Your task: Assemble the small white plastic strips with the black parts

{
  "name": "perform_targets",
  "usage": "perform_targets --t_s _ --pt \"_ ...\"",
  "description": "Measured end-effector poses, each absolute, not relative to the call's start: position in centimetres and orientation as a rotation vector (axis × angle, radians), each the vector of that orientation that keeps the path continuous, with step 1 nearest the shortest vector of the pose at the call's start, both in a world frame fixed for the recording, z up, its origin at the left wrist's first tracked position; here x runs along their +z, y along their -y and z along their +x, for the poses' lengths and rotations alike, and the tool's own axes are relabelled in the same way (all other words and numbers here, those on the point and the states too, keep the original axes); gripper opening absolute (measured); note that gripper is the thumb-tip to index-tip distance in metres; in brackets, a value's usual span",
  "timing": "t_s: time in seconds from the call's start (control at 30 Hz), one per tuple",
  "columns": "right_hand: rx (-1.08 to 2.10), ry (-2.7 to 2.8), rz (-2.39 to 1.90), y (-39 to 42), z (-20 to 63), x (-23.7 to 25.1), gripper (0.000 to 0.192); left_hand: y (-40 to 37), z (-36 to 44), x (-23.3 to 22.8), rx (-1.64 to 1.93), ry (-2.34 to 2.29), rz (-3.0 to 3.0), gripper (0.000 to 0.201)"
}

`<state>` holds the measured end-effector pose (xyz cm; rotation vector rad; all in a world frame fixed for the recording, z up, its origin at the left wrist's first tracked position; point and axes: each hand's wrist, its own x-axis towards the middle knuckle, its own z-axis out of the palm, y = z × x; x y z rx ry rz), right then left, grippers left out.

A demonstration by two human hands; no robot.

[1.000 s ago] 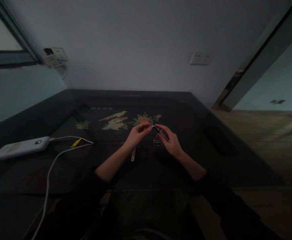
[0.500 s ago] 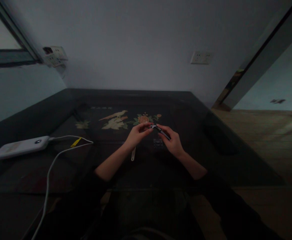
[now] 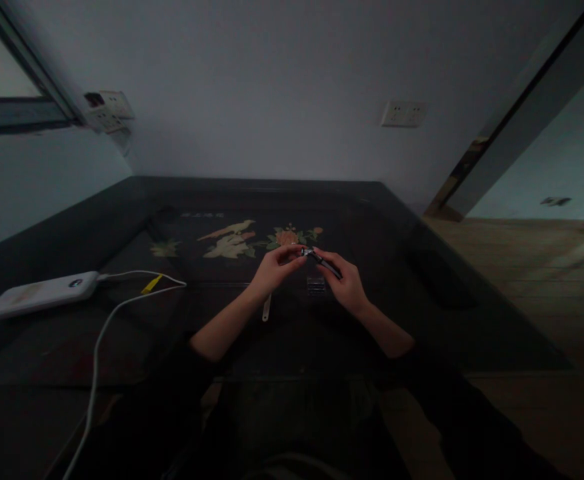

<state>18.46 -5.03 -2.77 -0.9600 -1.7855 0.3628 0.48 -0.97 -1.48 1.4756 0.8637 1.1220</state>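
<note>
Dark tool (image 3: pixel 322 261) between pinching hands

No legible text anywhere; scene too dim. Faint pale row of characters on dark table (image 3: pixel 122 220) above inlaid bird-and-flower picture (image 3: pixel 252 240), at (image 3: pixel 203 215), too small and blurred to read. Small round mark on white power bank (image 3: pixel 37 293), unreadable. Wall sockets (image 3: pixel 403 114) bear no readable marking

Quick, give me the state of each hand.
Left hand: fingers pinched at the tip of the small dark tool.
Right hand: closed, holding that tool.
</note>
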Motion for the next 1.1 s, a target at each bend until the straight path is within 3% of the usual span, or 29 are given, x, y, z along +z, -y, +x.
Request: perform_targets --t_s 1.1 --pt "0.357 1.792 -0.959 5.07 18.74 -2.54 0.033 1.25 0.40 -1.29 1.130 -0.872 1.514 0.038"
